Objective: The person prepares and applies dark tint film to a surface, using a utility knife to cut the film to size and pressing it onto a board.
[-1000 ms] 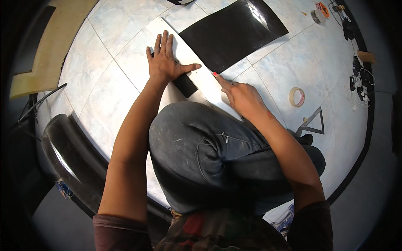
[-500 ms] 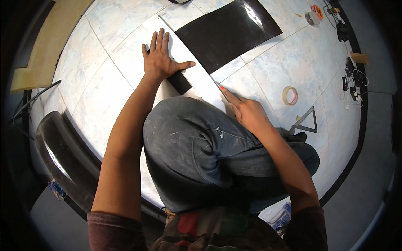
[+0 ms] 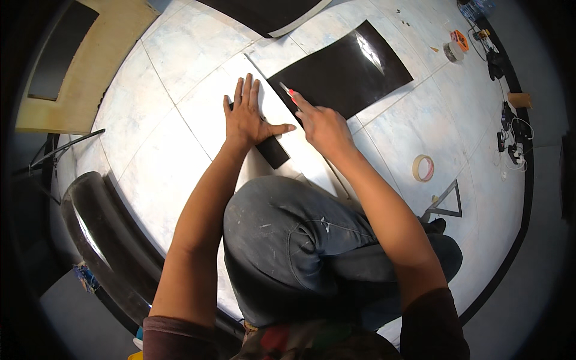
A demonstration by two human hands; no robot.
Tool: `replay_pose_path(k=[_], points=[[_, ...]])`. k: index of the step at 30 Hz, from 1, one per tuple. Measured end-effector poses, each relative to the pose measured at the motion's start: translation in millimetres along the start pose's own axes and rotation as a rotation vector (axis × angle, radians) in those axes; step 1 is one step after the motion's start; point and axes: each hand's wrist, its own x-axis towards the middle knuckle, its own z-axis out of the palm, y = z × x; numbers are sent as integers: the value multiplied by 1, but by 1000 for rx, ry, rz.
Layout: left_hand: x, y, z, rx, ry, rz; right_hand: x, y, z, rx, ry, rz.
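My left hand [image 3: 245, 123] lies flat with fingers spread on a long white straight-edged board [image 3: 303, 147], pressing it to the floor. The board lies across a glossy black sheet [image 3: 345, 75]; most of the sheet shows to the right of it, and a narrow black part [image 3: 274, 153] shows on the left. My right hand [image 3: 327, 132] is closed round a slim cutter knife [image 3: 284, 88] with a pale tip and a red part. The knife's tip is over the black sheet, close beside the board's right edge. My fingers hide most of its handle.
A roll of tape [image 3: 423, 168] and a set square [image 3: 449, 203] lie right on the tiled floor [image 3: 390, 141]. Another black sheet [image 3: 264, 15] is at the far edge. A curved glossy black piece [image 3: 90, 222] lies left. Cables and plugs [image 3: 512, 135] line the right side.
My right hand has moved away from me along the board's edge with the knife. My left hand stays on the board. The whole view has shifted, showing more of the far floor.
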Motion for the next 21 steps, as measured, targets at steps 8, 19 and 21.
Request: replay_pose_path(k=[8, 19, 21], points=[[0, -10, 12, -9, 43, 12, 48, -13, 31, -115, -65, -47], [-1, -6, 5, 23, 27, 18, 59, -8, 22, -78, -106, -133], [0, -5, 5, 14, 42, 25, 59, -6, 22, -92, -101, -143]])
